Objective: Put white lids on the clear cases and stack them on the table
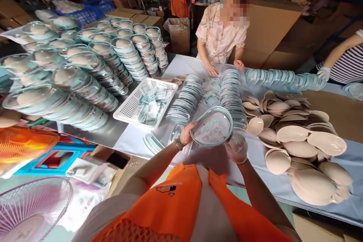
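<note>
Gripped between left hand (186, 134) and gloved right hand (237, 147), above the surface's near edge: clear oval plastic lid with printed insert (211, 126). Risk: a loosened grip, lid dropping onto leaning rows of clear lids (184, 100) and toppling them.

Looking like a packing room in a warehouse: brown cardboard boxes (272, 26) piling up behind, stacks of clear filled cases (85, 75) crowding the long surface (283, 185), a heap of beige cups (300, 136) waiting, people standing around working.
</note>
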`<act>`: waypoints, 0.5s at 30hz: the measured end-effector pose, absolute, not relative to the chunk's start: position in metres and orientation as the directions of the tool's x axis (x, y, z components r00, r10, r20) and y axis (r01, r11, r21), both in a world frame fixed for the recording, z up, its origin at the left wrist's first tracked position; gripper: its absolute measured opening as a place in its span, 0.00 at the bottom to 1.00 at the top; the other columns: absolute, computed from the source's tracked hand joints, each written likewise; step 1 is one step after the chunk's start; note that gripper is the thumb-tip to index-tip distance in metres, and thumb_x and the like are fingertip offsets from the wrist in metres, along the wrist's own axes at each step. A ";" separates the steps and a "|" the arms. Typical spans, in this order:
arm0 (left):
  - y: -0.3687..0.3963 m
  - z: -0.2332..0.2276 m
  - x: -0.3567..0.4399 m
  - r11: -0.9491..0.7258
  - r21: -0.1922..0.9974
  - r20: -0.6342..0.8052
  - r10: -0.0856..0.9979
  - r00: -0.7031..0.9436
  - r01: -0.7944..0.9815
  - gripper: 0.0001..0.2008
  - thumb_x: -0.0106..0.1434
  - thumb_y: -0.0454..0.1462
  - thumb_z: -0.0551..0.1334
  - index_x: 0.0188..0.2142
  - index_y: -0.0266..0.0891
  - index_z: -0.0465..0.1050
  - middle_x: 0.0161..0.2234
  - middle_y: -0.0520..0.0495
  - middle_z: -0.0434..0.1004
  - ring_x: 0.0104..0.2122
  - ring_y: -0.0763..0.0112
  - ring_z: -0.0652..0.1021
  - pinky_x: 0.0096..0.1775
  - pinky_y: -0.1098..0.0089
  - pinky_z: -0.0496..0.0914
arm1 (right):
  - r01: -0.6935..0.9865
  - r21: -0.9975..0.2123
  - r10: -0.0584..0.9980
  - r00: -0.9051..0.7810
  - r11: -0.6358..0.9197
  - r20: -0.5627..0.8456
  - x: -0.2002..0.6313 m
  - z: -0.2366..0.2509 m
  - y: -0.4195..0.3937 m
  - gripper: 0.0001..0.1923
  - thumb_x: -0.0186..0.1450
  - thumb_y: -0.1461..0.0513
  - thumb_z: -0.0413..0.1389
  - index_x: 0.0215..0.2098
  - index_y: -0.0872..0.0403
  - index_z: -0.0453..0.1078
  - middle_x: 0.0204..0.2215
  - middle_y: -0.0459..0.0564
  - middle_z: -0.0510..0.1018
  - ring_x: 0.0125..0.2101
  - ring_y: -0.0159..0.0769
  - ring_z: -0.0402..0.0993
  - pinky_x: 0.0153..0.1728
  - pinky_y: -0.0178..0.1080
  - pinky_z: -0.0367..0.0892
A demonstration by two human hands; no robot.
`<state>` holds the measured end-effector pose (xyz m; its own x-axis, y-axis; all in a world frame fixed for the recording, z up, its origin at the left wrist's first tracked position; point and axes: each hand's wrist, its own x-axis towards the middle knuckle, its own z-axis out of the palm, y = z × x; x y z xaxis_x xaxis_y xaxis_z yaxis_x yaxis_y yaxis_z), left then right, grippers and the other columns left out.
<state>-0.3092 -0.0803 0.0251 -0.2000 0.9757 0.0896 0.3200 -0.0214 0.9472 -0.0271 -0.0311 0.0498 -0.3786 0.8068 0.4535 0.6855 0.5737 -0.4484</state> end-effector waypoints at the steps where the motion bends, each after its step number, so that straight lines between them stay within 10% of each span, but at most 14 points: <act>1: -0.083 0.024 -0.311 -0.018 0.944 0.092 0.973 -0.210 0.330 0.23 0.58 0.42 0.70 0.53 0.41 0.77 0.60 0.33 0.79 0.63 0.38 0.76 0.68 0.40 0.64 | 0.680 -0.451 0.805 -0.386 0.578 0.450 -0.031 0.049 -0.029 0.11 0.68 0.51 0.58 0.32 0.47 0.76 0.37 0.60 0.83 0.48 0.53 0.81 0.55 0.57 0.77; 6: -0.092 0.021 -0.344 -0.047 0.917 0.144 0.965 -0.219 0.395 0.47 0.57 0.43 0.74 0.72 0.41 0.58 0.71 0.33 0.65 0.68 0.44 0.72 0.69 0.48 0.66 | 0.595 -0.531 0.792 -0.368 0.603 0.487 -0.055 0.060 -0.004 0.11 0.66 0.53 0.58 0.42 0.49 0.77 0.44 0.60 0.84 0.49 0.52 0.82 0.55 0.55 0.78; 10: -0.102 0.010 -0.394 0.202 0.882 0.015 0.891 -0.453 0.425 0.36 0.63 0.45 0.71 0.67 0.39 0.65 0.69 0.30 0.68 0.68 0.43 0.71 0.68 0.44 0.65 | 0.529 -0.696 0.874 -0.303 0.485 0.379 -0.102 0.077 0.028 0.21 0.66 0.49 0.59 0.51 0.53 0.76 0.43 0.59 0.84 0.40 0.48 0.81 0.42 0.49 0.82; 15: -0.112 -0.014 -0.410 0.426 0.816 -0.217 0.853 -0.475 0.391 0.37 0.57 0.49 0.75 0.61 0.34 0.72 0.61 0.28 0.76 0.65 0.36 0.73 0.66 0.44 0.66 | 0.536 -0.664 0.786 -0.605 0.522 0.130 -0.210 0.088 0.051 0.22 0.77 0.50 0.53 0.60 0.55 0.73 0.50 0.57 0.82 0.47 0.41 0.80 0.50 0.47 0.78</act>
<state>-0.4099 -0.1124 -0.0142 -0.4752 0.8527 -0.2169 0.3912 0.4256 0.8160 -0.2100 0.0505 0.0880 -0.6049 0.7856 0.1300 0.5357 0.5222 -0.6635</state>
